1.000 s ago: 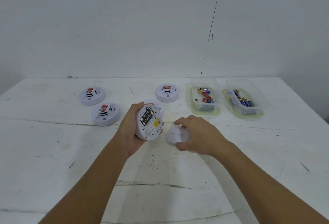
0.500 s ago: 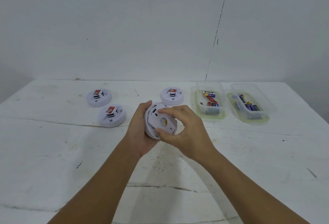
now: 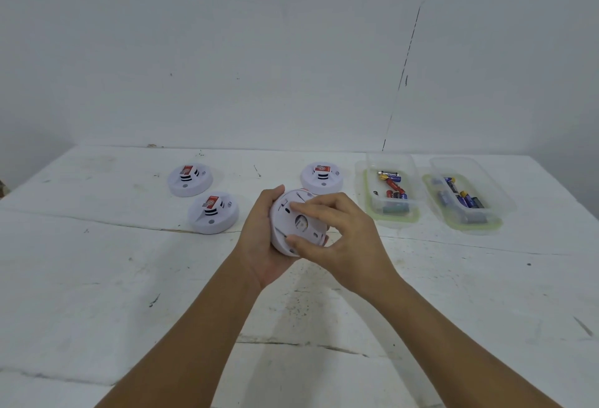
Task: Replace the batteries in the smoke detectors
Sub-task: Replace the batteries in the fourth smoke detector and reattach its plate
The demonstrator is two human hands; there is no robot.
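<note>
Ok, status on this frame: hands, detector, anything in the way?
Left hand grips held detector. Right hand pinches its back cover. Nothing in the way.

You are facing a plain white wall (image 3: 259, 51) that is filling the upper half of the view, with a thin dark crack (image 3: 406, 73) running down it at a slight slant on the right and a few small dark specks dotting it. You are looking down on a white painted table (image 3: 97, 278) meeting the foot of that wall, its surface showing scuffs, chips and long cracks crossing it. Soft, even light is falling over everything, casting only faint shadows.
</note>
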